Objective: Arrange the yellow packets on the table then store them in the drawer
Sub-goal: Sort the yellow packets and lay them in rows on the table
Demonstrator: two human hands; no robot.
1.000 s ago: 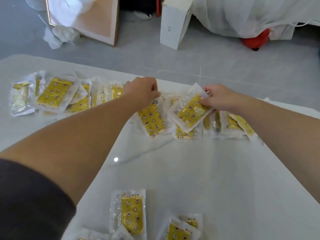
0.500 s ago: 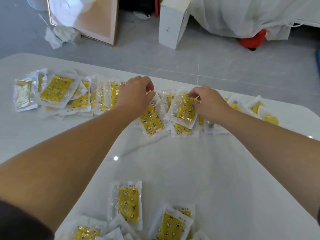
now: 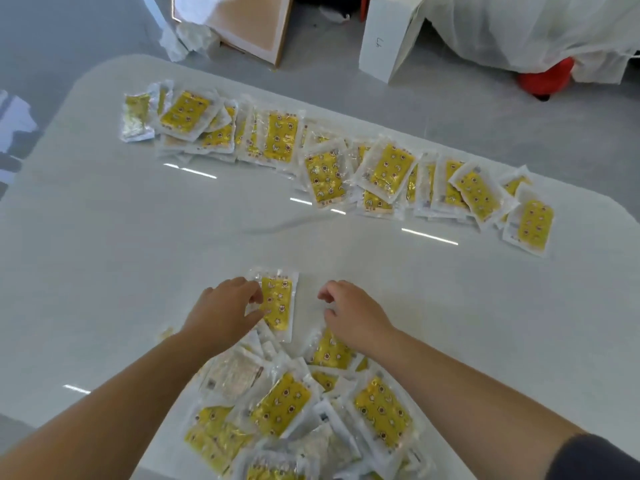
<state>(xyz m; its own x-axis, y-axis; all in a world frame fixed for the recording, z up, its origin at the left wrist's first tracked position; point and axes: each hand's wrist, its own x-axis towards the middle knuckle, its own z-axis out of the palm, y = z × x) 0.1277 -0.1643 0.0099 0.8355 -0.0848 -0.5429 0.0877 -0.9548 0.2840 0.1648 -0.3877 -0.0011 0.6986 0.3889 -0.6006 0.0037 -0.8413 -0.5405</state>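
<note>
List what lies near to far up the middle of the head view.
Near to far: loose heap of yellow packets → single packet → bare table → long row of packets → grey floor → white box.

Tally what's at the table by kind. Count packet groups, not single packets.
Far row of yellow packets: 1
Near pile of yellow packets: 1
Single packet at the pile's far edge: 1
Hands: 2, the left hand pinching that packet, the right hand holding nothing
Total: 5
The packets overlap too much to count singly.
</note>
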